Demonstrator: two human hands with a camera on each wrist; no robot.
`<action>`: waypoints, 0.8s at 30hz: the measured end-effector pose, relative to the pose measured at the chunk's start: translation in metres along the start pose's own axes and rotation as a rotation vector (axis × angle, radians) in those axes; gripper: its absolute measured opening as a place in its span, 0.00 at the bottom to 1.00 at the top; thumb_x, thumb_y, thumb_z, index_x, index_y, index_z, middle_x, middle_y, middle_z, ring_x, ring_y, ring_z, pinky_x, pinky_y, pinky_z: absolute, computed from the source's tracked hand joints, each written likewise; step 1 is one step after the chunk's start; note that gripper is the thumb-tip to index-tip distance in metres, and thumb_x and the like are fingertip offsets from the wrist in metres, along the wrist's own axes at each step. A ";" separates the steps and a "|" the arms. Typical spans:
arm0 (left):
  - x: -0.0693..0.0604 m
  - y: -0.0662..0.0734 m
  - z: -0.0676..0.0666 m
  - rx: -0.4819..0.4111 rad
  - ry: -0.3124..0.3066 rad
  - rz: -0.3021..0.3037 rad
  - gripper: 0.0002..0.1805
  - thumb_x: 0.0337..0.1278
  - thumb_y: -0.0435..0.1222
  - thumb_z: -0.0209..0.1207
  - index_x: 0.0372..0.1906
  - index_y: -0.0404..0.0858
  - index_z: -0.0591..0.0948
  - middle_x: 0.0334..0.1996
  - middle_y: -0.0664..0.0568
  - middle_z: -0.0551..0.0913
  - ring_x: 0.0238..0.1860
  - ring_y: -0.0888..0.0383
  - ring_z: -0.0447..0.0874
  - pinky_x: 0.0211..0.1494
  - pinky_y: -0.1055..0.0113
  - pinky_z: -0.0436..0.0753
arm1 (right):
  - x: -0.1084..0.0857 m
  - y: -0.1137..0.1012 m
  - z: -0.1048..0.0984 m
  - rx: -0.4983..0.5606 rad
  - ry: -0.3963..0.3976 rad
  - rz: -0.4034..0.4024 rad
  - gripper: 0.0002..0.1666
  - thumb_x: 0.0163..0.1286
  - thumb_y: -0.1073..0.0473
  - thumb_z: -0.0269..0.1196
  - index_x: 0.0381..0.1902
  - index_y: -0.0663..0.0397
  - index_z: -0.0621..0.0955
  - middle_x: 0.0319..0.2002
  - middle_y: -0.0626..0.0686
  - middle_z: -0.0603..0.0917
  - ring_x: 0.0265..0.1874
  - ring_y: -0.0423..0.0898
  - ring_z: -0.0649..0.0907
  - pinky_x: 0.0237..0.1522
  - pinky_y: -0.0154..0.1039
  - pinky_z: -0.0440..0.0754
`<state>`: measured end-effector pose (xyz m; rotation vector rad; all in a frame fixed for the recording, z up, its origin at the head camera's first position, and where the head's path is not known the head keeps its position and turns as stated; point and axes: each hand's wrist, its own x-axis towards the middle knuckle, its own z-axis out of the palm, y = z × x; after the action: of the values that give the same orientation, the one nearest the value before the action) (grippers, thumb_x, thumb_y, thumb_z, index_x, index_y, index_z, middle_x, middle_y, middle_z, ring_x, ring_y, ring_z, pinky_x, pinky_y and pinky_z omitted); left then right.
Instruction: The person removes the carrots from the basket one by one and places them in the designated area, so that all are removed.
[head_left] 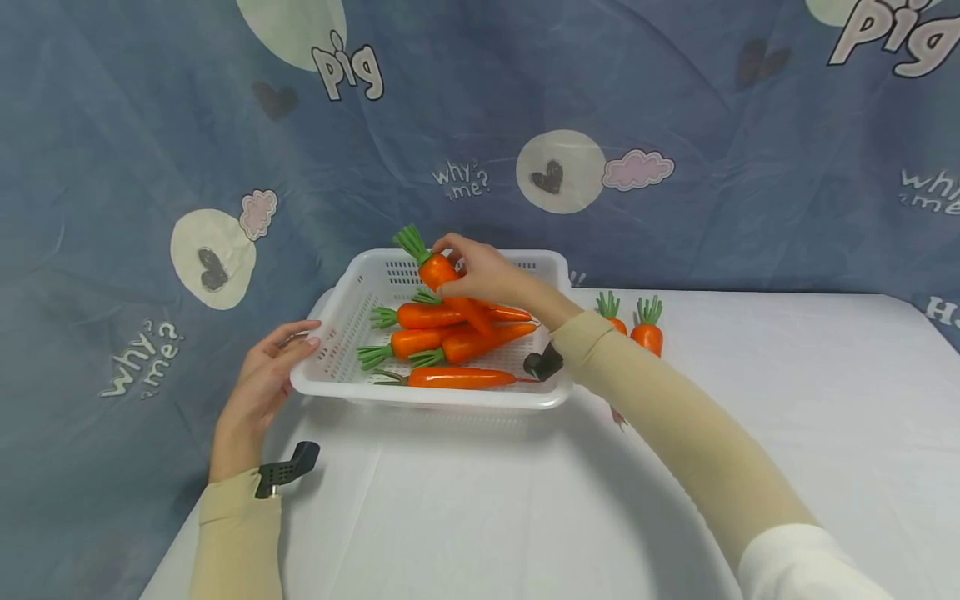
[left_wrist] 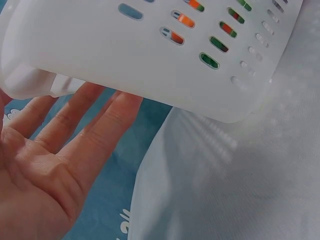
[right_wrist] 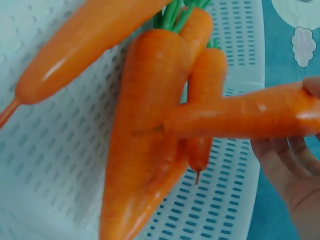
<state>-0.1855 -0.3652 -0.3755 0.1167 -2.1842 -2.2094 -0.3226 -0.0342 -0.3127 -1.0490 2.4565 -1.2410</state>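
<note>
A white plastic basket [head_left: 442, 398] with slotted walls stands on the table and holds several orange carrots [head_left: 457, 377] with green tops. In the head view my right hand [head_left: 483, 271] pinches one carrot [head_left: 437, 270] near its leafy end, tilted over the others. The right wrist view shows this carrot [right_wrist: 250, 115] with its tip in front of the carrots lying below. My left hand [head_left: 264, 371] touches the basket's left rim. In the left wrist view the straight fingers [left_wrist: 100, 130] reach under the rim, their tips hidden behind it.
Two more carrots [head_left: 647, 337] lie on the white tablecloth [head_left: 750, 400] right of the basket, partly hidden by my right sleeve [head_left: 660, 425]. A blue printed cloth [head_left: 675, 100] hangs behind the table. A black wrist camera [head_left: 288, 471] sits on my left wrist.
</note>
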 end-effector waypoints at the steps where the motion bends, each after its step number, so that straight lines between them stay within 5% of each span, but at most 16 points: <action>1: 0.000 0.000 0.000 0.001 -0.001 0.002 0.23 0.63 0.36 0.64 0.61 0.39 0.74 0.50 0.54 0.80 0.47 0.60 0.81 0.41 0.66 0.84 | 0.000 -0.001 -0.002 0.006 -0.004 -0.005 0.33 0.61 0.56 0.69 0.62 0.45 0.69 0.49 0.51 0.76 0.42 0.47 0.81 0.41 0.38 0.83; 24: 0.000 0.001 0.001 -0.004 -0.002 0.006 0.22 0.63 0.37 0.64 0.61 0.39 0.74 0.49 0.55 0.81 0.46 0.61 0.82 0.41 0.67 0.84 | -0.022 -0.025 -0.020 0.074 0.145 -0.016 0.33 0.63 0.54 0.70 0.62 0.47 0.69 0.47 0.50 0.77 0.40 0.45 0.83 0.33 0.41 0.85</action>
<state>-0.1855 -0.3642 -0.3745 0.1074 -2.1781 -2.2114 -0.3035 -0.0167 -0.2842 -0.9940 2.4891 -1.4488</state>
